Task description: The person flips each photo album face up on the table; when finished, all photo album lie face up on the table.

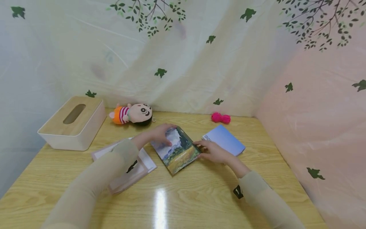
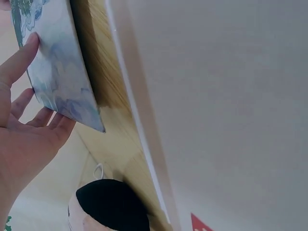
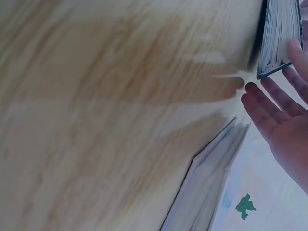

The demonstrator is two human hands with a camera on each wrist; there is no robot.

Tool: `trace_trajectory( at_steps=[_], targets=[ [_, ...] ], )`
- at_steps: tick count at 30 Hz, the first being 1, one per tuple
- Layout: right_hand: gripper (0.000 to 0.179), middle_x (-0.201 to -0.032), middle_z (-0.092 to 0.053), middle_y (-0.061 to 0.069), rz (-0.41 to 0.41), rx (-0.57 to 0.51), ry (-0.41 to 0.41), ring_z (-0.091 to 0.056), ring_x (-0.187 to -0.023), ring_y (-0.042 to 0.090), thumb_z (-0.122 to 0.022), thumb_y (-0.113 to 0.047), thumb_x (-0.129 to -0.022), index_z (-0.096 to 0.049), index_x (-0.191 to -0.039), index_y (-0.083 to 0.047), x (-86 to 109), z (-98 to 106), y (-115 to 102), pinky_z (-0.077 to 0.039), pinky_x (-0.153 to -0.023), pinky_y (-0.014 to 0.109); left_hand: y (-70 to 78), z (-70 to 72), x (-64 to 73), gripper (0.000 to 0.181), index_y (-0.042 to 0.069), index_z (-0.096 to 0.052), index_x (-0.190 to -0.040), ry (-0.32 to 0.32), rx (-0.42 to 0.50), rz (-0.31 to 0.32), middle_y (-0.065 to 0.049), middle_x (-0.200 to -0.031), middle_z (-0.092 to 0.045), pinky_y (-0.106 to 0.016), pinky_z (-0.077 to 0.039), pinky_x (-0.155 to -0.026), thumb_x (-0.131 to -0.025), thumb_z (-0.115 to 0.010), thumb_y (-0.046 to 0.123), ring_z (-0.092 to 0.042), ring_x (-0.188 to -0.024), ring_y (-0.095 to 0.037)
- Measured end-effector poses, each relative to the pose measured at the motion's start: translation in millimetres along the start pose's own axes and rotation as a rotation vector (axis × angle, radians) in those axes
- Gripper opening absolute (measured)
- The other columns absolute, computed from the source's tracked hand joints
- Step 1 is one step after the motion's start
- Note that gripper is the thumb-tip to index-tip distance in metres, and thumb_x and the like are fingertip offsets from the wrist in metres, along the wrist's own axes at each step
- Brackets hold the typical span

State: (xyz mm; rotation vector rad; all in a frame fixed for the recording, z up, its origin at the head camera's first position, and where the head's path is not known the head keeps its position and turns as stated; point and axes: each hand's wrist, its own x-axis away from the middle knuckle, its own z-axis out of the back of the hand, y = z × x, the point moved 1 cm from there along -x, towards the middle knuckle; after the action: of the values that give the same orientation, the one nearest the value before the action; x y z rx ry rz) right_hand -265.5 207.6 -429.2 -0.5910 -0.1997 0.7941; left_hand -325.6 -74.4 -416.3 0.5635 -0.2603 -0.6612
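Note:
A hardcover book with a painted landscape cover is tilted between both hands over the middle of the table. My left hand grips its far left part, thumb on the cover and fingers beneath, as the left wrist view also shows. At the right corner, my right hand holds the book with thumb and fingers; in the right wrist view the thumb lies by the page block and some fingers spread below the corner. A blue book lies just behind the right hand.
Under the left forearm lies a pale flat packet or book. A tissue box with a wooden lid stands at the left. Toward the back are a plush doll and a pink toy. A printed curtain hangs behind the table.

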Motion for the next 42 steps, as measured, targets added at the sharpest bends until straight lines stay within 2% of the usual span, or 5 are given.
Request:
trace_trajectory(
  at_steps=[14, 19, 25, 33, 42],
  targets=[
    [0.056, -0.134, -0.051, 0.011, -0.052, -0.069, 0.058, -0.058, -0.111, 0.026, -0.068, -0.014, -0.087, -0.047, -0.138, -0.012, -1.0, 7, -15, -0.050, -0.092, 0.034, -2.8, 8.7, 2.8, 0.078, 0.004, -0.040, -0.141, 0.147, 0.032, -0.047, -0.019, -0.133, -0.048, -0.045, -0.042, -0.098, -0.075, -0.080, 0.018, -0.049, -0.117, -0.033],
    [0.056, -0.132, -0.053, 0.009, -0.043, -0.057, 0.085, -0.059, -0.109, 0.023, -0.072, -0.020, -0.084, -0.050, -0.135, -0.012, -1.2, 10, -18, -0.051, -0.090, 0.033, 3.2, 14.0, 5.9, 0.071, 0.002, -0.044, -0.138, 0.181, 0.029, -0.045, -0.016, -0.129, -0.052, -0.042, -0.044, -0.096, -0.078, -0.078, 0.022, -0.051, -0.114, -0.030],
    [0.055, -0.128, -0.055, 0.011, -0.002, -0.061, 0.154, -0.059, -0.109, 0.025, -0.076, -0.019, -0.080, -0.054, -0.130, -0.009, -1.3, 14, -24, -0.053, -0.088, 0.034, 11.4, 23.8, 9.7, 0.061, 0.009, -0.052, -0.131, 0.226, 0.072, 0.001, -0.012, -0.115, -0.056, -0.038, -0.048, -0.082, -0.079, -0.077, 0.030, -0.056, -0.096, -0.025],
    [0.055, -0.130, -0.054, 0.014, 0.016, -0.063, 0.205, -0.060, -0.100, 0.022, -0.075, -0.017, -0.080, -0.054, -0.131, -0.012, -0.2, 23, -38, -0.055, -0.080, 0.031, 20.1, 33.6, 9.8, 0.060, 0.008, -0.054, -0.129, 0.269, 0.097, -0.032, -0.014, -0.118, -0.054, -0.034, -0.048, -0.072, -0.079, -0.077, 0.031, -0.057, -0.083, -0.021],
    [0.054, -0.138, -0.047, 0.016, 0.025, -0.134, 0.230, -0.058, -0.099, 0.026, -0.073, -0.013, -0.082, -0.052, -0.132, -0.013, 5.2, 35, -51, -0.056, -0.074, 0.027, 29.7, 37.4, 12.4, 0.063, 0.006, -0.052, -0.131, 0.311, 0.174, -0.051, -0.014, -0.121, -0.054, -0.032, -0.052, -0.071, -0.078, -0.078, 0.028, -0.061, -0.088, -0.024]
  ],
)
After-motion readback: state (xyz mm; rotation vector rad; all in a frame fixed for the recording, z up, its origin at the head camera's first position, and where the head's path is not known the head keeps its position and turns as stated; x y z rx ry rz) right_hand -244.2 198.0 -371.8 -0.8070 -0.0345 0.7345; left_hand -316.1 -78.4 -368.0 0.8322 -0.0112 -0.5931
